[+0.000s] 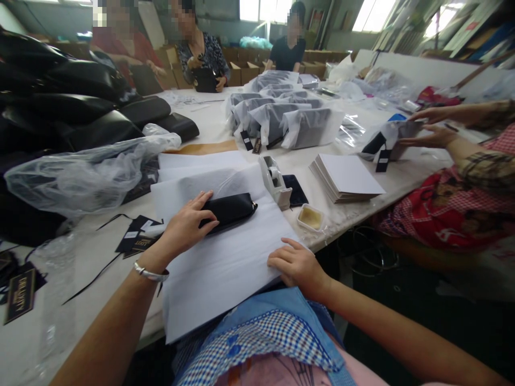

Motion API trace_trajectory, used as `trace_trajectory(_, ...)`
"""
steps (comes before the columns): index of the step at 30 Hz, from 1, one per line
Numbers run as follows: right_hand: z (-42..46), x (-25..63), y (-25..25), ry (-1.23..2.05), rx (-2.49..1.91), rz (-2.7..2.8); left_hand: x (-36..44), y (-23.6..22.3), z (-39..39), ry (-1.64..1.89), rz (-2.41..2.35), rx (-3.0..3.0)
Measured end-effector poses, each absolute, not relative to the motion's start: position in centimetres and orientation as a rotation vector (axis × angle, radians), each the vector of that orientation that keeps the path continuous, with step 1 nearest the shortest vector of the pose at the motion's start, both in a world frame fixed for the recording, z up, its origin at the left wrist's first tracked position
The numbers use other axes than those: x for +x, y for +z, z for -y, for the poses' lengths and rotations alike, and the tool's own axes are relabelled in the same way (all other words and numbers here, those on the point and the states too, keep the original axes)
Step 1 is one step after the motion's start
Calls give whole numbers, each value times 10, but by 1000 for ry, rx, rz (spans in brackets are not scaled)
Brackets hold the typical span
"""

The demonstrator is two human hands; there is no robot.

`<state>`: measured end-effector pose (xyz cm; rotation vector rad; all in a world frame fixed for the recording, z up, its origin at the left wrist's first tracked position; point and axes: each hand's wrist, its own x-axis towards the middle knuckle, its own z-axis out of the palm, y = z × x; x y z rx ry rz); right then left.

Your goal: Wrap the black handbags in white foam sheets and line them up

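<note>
A small black leather bag (pixel 231 210) with a gold-coloured ring at its right end lies on a stack of white tissue paper (pixel 225 284). My left hand (pixel 193 222) grips the bag's left end, thumb on the near side and fingers over the far side. At the right edge of the top sheet, my right hand (pixel 298 265) has its fingers bent over the paper; its thumb is hidden. The stack overhangs the table's front edge onto my lap. Black hang tags (pixel 139 235) with cords lie left of the paper.
Beyond the paper stand a tape dispenser (pixel 274 179), a small dish (pixel 310 217) and stacked cards (pixel 348 177). Wrapped bags (pixel 308 126) stand in rows. Black bags (pixel 92 120) and clear plastic (pixel 88 171) pile up left. A co-worker's hands (pixel 434 128) handle a wrapped bag at right.
</note>
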<state>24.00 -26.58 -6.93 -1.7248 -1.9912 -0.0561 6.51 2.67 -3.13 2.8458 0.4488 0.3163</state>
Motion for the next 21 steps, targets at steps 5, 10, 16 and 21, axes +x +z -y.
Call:
trace_trajectory(5, 270, 242, -64, -249, -1721, 2009, 66, -30, -26, 313, -444, 2841)
trace_trajectory(10, 270, 244, -60, -227, -1702, 1948, 67, -27, -24, 307, -461, 2836)
trace_trajectory(16, 260, 245, -62, -134, -1697, 1902, 65, -30, -25, 324, -459, 2829)
trace_trajectory(21, 252, 249, -61, -4, -1745, 1900, 66, -30, -26, 329, -449, 2826)
